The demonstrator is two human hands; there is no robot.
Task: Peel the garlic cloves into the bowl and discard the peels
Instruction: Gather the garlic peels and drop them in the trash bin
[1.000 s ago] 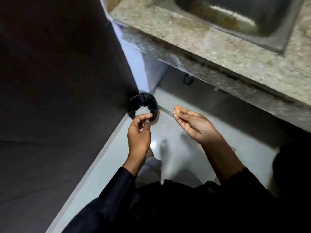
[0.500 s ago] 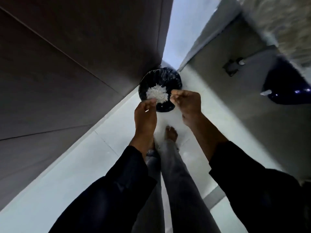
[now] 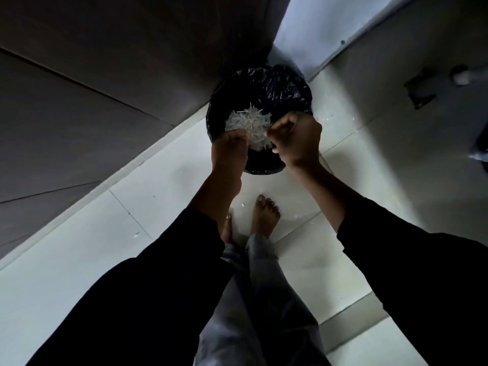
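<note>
A round bin lined with a black bag (image 3: 285, 85) stands on the floor in a corner. A heap of pale garlic peels (image 3: 250, 122) shows over its opening, between my two hands. My left hand (image 3: 229, 151) and my right hand (image 3: 298, 141) hover over the bin's near rim with fingers curled. Each seems to pinch an edge of a thin clear sheet under the peels. The sheet itself barely shows. No bowl or garlic cloves are in view.
A dark panelled wall (image 3: 105, 101) runs along the left, right beside the bin. Pale floor tiles (image 3: 356, 159) spread around it, with a few peel scraps (image 3: 243, 204) near my bare feet (image 3: 265, 215). A dark fitting (image 3: 422, 91) sits on the right wall.
My view tipped down from the counter edge to straight over the bin. Both hands came closer together above the bin's opening, and the peel heap now shows larger between them.
</note>
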